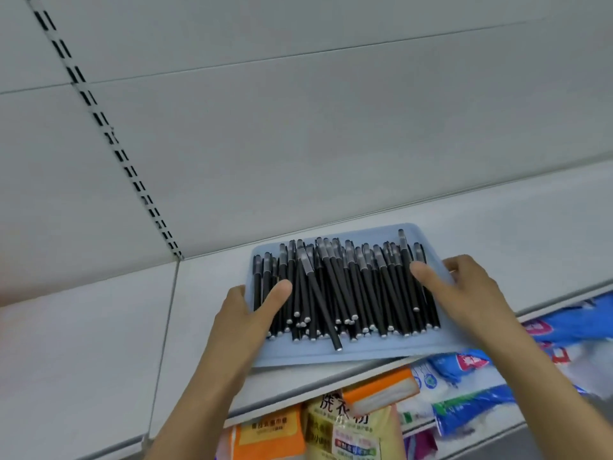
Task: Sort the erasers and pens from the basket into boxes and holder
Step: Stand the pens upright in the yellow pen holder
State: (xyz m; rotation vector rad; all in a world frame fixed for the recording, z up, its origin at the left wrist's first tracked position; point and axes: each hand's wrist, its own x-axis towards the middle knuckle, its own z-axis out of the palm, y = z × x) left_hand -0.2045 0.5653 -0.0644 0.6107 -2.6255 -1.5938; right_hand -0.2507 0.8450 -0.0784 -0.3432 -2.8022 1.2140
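Note:
A shallow light-blue tray [371, 355] lies on a white shelf, its front edge hanging over the shelf lip. It holds several black pens [345, 290] with clear caps, lying side by side; one pen lies askew on top, pointing to the front. My left hand [247, 313] grips the tray's left edge, thumb on the pens. My right hand [464, 287] grips the tray's right edge, thumb lying across the pens and fingers curled over the rim. No erasers, boxes or holder are in view.
The white shelf [99, 343] spans the view, with a grey back panel and a slotted upright [109, 134] at left. Below the shelf lip sit orange and yellow packets [331, 423] and blue-and-white plastic bags [481, 400].

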